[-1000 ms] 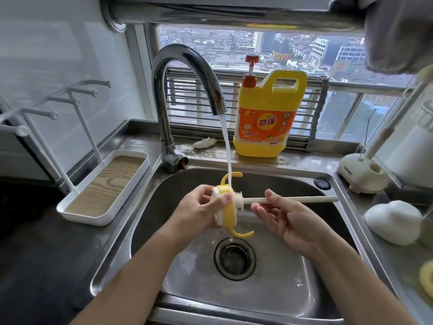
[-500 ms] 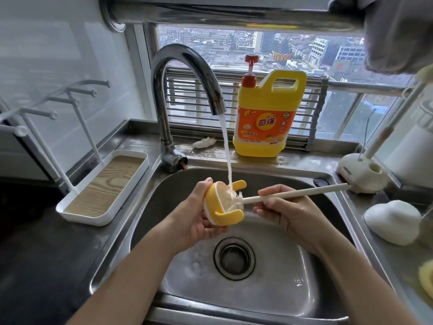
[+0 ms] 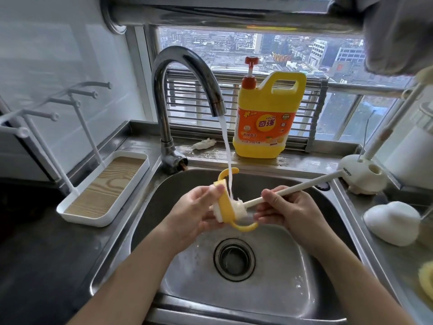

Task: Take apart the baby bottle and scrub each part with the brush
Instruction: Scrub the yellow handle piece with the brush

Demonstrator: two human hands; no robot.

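At the centre of the frame, over the steel sink (image 3: 150,214), the left hand (image 3: 194,214) grips the yellow two-handled bottle collar (image 3: 226,207) under the tap's running water (image 3: 226,146). The right hand (image 3: 288,207) pinches the cream long-handled brush (image 3: 293,190), its white bristle head pressed against the collar. A yellow detergent jug (image 3: 267,120) stands on the bench behind.

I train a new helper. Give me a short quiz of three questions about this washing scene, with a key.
1. True or false: the tap is turned off.
2. Which hand holds the brush?
3. The detergent jug stands: A) in the basin; B) on the ledge by the window; C) on the white tray.
Key: 1 false, water runs from it. 2 the right hand; the left hand grips the yellow handled ring. 3 B.
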